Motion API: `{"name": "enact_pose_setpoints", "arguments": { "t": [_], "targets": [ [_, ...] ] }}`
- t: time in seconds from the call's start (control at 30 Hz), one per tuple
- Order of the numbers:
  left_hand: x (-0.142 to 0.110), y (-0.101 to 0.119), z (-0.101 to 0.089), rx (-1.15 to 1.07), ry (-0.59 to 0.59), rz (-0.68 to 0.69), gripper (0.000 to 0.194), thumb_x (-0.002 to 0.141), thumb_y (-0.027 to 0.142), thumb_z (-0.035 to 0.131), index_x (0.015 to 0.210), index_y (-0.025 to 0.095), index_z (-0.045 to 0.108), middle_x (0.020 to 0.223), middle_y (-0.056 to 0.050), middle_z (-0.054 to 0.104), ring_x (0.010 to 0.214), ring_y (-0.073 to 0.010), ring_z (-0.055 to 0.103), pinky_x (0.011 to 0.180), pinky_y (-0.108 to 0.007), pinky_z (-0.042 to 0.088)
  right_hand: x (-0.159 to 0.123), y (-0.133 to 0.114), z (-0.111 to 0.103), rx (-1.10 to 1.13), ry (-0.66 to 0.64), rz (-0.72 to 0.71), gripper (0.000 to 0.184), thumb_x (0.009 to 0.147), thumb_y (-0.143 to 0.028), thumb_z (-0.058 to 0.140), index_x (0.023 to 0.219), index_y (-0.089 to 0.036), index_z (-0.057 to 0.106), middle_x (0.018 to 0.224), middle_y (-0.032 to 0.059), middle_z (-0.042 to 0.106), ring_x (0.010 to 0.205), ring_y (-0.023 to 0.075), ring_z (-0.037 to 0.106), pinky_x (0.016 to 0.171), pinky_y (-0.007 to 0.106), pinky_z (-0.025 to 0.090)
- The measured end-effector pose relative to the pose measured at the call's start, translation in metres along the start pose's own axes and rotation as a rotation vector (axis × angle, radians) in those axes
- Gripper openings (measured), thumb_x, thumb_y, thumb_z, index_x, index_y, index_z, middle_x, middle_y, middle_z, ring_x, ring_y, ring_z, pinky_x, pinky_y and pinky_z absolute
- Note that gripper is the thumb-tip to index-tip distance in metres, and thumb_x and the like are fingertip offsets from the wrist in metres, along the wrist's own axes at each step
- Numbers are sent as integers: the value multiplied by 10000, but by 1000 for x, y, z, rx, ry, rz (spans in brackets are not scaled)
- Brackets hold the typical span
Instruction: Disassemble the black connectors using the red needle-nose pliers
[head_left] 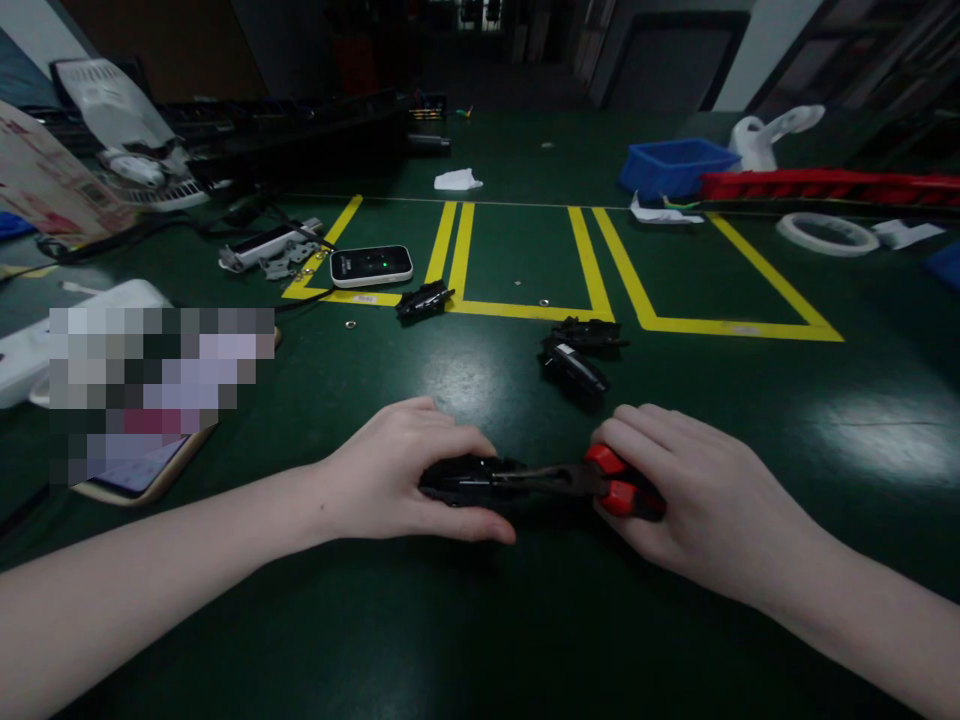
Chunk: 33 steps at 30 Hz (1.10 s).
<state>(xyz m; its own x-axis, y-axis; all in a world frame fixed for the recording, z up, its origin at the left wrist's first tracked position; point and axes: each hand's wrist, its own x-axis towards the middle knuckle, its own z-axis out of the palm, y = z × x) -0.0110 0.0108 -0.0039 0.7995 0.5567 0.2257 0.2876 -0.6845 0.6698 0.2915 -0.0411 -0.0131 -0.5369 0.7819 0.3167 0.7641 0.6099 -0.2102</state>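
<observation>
My left hand (409, 470) is closed around a glossy black plastic part (465, 482), thumb along its near side. From the right, my right hand (682, 485) grips long-nose pliers (574, 480) by their red and black handles. The jaws of the pliers meet the right end of the black part; exactly what they pinch is too dark to make out. Beyond my hands lie more black plastic pieces: one piece with a shiny casing (577, 370), a darker one (589, 332) touching or close behind it, and another (424, 300) farther left.
Yellow tape (727, 326) marks boxes on the green table (480, 620). At left are a phone (142, 480) and a white-edged device (371, 266) with a green light. A blue bin (679, 165), a red strip (832, 186) and a tape roll (825, 234) lie at the back right.
</observation>
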Motion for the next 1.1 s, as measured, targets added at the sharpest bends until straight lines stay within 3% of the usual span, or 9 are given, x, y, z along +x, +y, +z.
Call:
{"name": "enact_pose_setpoints", "arguments": {
  "t": [0.33,0.63,0.73,0.93,1.1],
  "targets": [
    [-5,1,6,135,120,50,477,968,650,749,1088,189,773,843,-12,808,704,-163,702,733,-325,428,1,-2,-1,47,-46,21,122,846,-233,608,943,-275,547,796,17,631,643,204,594,505,316,453],
    [5,3,-5,-161,-43,-156,388,871,568,877,997,206,822,750,27,763,636,-136,640,613,-251,410,0,2,0,-37,15,-26,188,816,-202,579,988,-267,540,839,36,600,673,219,550,545,342,418],
    [4,4,-4,-129,-29,-125,372,862,539,898,1009,209,809,769,38,770,653,-135,658,631,-254,414,0,3,-1,-33,13,-26,179,825,-210,581,990,-268,542,841,37,608,678,223,562,543,342,425],
    [-3,6,5,94,108,-66,412,877,544,891,1056,194,767,859,27,808,708,-151,702,731,-304,406,-1,-1,-3,18,-22,31,132,846,-232,604,955,-276,545,812,26,627,661,211,599,525,321,445],
    [-3,3,4,-10,104,-19,419,867,537,903,1043,178,776,813,29,790,692,-132,691,710,-274,408,2,-7,-4,48,-70,57,124,846,-213,595,909,-279,510,798,8,626,649,191,605,532,301,466]
  ]
}}
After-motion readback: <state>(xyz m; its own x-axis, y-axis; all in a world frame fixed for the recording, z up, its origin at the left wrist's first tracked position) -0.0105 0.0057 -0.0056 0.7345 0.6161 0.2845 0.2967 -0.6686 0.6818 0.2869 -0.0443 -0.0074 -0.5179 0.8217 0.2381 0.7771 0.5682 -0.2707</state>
